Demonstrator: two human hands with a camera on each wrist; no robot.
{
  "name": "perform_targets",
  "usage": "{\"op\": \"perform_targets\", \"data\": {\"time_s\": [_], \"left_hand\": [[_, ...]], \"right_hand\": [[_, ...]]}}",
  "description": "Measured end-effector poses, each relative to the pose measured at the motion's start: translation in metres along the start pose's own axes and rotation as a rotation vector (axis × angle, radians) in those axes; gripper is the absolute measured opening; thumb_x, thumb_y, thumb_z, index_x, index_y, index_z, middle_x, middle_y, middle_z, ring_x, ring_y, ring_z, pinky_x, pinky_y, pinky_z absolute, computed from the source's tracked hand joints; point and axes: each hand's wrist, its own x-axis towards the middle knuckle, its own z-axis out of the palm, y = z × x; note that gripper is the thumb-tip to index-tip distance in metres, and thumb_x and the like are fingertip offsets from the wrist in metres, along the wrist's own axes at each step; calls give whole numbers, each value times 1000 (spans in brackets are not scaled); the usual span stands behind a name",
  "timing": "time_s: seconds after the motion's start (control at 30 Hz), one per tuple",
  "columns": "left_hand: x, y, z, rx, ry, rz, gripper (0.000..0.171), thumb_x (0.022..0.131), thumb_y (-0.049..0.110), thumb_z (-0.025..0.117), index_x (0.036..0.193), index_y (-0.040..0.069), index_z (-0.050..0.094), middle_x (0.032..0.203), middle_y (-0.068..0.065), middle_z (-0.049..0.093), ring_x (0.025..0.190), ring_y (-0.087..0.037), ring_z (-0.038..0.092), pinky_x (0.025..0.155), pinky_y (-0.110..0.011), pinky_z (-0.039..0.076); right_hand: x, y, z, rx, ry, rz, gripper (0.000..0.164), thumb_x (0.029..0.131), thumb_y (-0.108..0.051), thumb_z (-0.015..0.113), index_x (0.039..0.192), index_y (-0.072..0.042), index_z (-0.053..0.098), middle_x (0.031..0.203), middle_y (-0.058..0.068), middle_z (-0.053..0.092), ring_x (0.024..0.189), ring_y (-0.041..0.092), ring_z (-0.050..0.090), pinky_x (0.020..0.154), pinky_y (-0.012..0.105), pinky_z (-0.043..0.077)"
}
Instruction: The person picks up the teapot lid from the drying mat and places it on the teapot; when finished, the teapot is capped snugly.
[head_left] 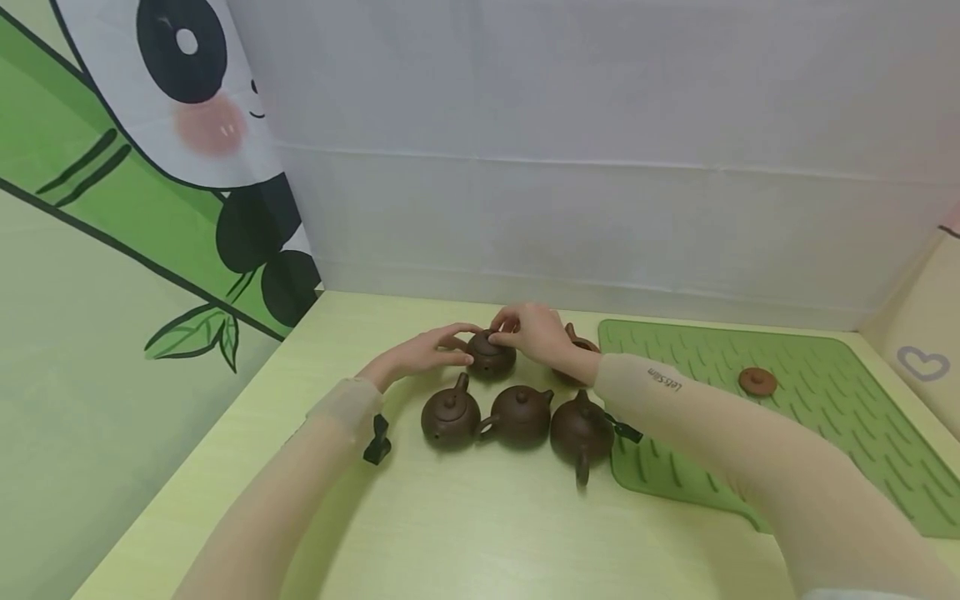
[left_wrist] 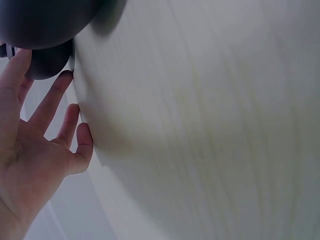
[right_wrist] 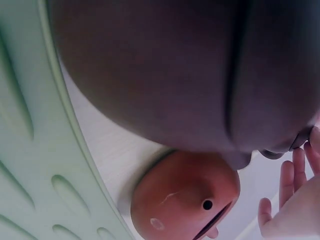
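Towards the back of the table stands a dark brown teapot (head_left: 491,362). My left hand (head_left: 426,351) rests its thumb and fingertips against the pot's left side, the fingers fairly straight and spread in the left wrist view. At the top, my right hand (head_left: 534,330) pinches the teapot lid (head_left: 484,340) at its knob between thumb and fingers. The lid sits over the pot's mouth. Behind the right wrist, a reddish-brown teapot (right_wrist: 185,195) is partly hidden; its dark mouth shows without a lid.
Nearer me stand three lidded dark teapots: left (head_left: 450,421), middle (head_left: 522,421) and right (head_left: 582,433), close together with handles and spouts pointing different ways. A green ridged mat (head_left: 690,358) covers the right side, bearing a reddish lid (head_left: 757,382). A white curtain (head_left: 585,225) hangs behind.
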Motion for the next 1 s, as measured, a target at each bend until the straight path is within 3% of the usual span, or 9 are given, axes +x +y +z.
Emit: {"op": "perform_targets", "data": {"time_s": [1.0], "left_hand": [[-1,3,1,8,12,-1,58,100,29,59,153,26,34,146,-16,53,139,-33,47,115,-58,33]], "right_hand": [[-3,-4,-1,15,-16,19,18,90,-33,73,103,-21,74,92,0,75,85,17,67,79,39,52]]}}
